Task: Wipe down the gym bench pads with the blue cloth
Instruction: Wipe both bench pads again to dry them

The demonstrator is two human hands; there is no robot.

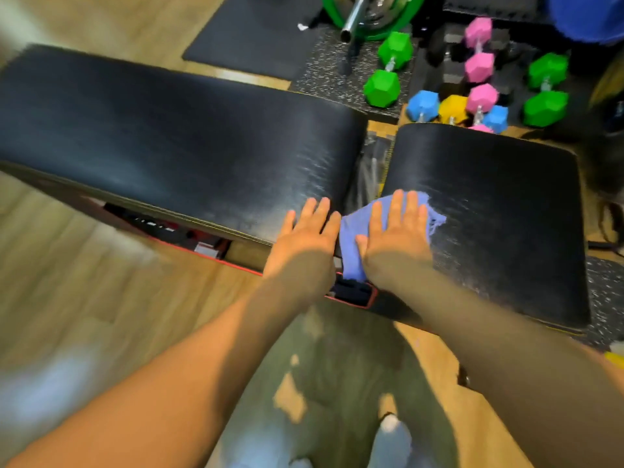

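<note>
Two black bench pads fill the middle of the view: a long back pad (162,143) on the left and a shorter seat pad (499,211) on the right, with a gap between them. The blue cloth (353,238) lies over the near left corner of the seat pad and hangs into the gap. My right hand (395,238) presses flat on the cloth, fingers spread. My left hand (304,244) rests flat on the near right corner of the back pad, holding nothing. A damp sheen shows on both pads near my hands.
Coloured hex dumbbells sit on the floor beyond the seat pad: green (385,76), pink (479,49), blue (422,104). A barbell end with a green plate (371,15) lies at the top. A black floor mat (256,32) lies behind the bench. The bench's red-edged frame (354,295) shows below the gap.
</note>
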